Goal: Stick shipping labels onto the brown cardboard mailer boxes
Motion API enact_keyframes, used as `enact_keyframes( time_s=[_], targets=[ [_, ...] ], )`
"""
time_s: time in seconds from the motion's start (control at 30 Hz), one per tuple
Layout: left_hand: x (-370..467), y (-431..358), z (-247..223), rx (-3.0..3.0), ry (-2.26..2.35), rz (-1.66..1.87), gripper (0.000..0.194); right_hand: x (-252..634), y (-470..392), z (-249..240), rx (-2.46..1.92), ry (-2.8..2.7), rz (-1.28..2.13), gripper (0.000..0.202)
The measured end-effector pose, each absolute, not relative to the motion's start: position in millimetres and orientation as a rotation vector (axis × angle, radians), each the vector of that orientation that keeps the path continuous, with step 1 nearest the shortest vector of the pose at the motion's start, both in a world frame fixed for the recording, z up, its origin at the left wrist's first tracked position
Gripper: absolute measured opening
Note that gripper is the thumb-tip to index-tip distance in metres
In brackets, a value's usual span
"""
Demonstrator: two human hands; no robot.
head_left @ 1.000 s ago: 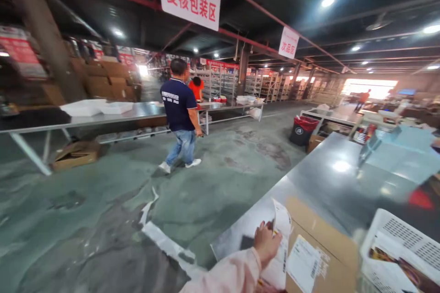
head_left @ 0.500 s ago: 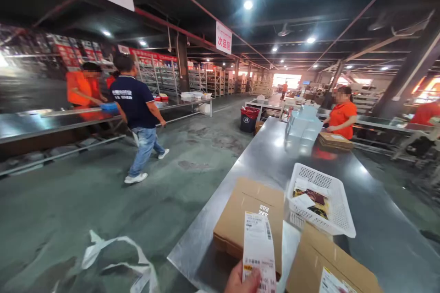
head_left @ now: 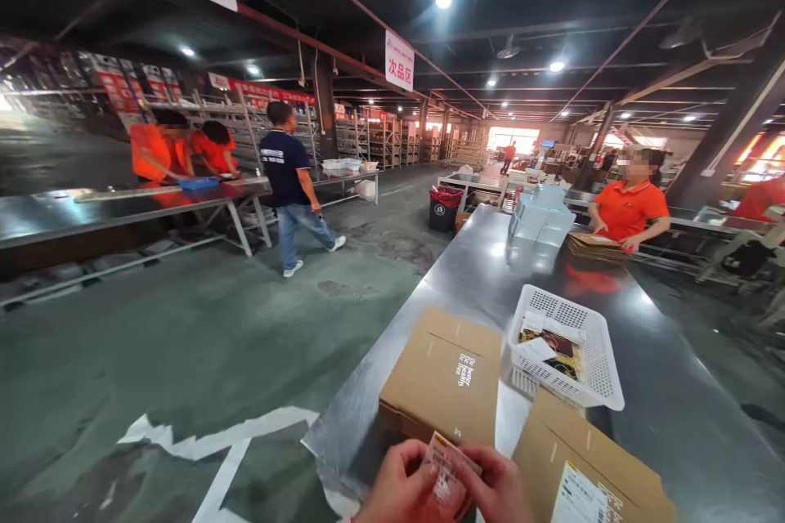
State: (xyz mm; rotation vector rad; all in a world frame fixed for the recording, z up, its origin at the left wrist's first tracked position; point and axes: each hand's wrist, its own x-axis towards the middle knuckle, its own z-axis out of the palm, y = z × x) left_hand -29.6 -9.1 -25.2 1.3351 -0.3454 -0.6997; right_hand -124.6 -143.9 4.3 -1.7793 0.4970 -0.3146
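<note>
A small printed label (head_left: 446, 470) is held low over the near edge of the steel worktop (head_left: 662, 417), pinched between both hands. The left hand (head_left: 398, 490) is closed on its left side, thumb on top; the right hand (head_left: 500, 490) is closed on its right side, fingers curled over. The label appears creased or partly folded, though its print is too small to be read.

It is judged to be thin paper — very light, limp, easily torn or crumpled, and likely tacky if adhesive-backed. It is best taken by its edges with fingertips, kept taut between the two hands.

Just beyond lies a closed cardboard box (head_left: 445, 376); a second box (head_left: 589, 466), bearing a label, sits to the right, and a white perforated basket (head_left: 604, 368) holds packets behind it.
</note>
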Motion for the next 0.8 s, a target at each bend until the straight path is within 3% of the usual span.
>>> enact_keyframes(
  time_s=[0.13, 0.3, 0.4, 0.5, 0.63, 0.7, 0.8],
  targets=[
    [-40.5, -9.3, -23.4, 1.387, -0.329, -0.566, 0.063, -117.5, -141.8, 26.0, -1.899, 0.424, -0.248, 0.044],
    [-37.4, -12.1, -28.0, 1.529, -0.226, -0.404, 0.059, -115.4, -134.7, 23.2, -1.987, 0.446, -0.502, 0.037],
    [-25.3, -14.4, -30.5, 1.321, -0.261, -0.671, 0.05, -93.6, -153.6, 26.9, -2.047, 0.397, -0.582, 0.031],
    [-10.1, -13.0, -40.4, 1.133, -0.31, -0.974, 0.062, -45.4, -192.1, 27.7, -2.13, 0.467, -0.585, 0.023],
    [-4.8, -2.3, -77.3, 1.084, -0.283, -1.091, 0.066, 23.9, -239.3, 6.4, -2.273, 0.738, -0.526, 0.016],
    [-12.0, 7.2, -99.6, 1.066, -0.205, -1.156, 0.065, 43.8, -249.6, -10.4, -2.318, 0.838, -0.506, 0.026],
    [-26.1, 28.2, -115.6, 1.048, -0.232, -1.229, 0.061, 55.6, -248.7, -29.3, -2.455, 0.877, -0.486, 0.062]
  ],
)
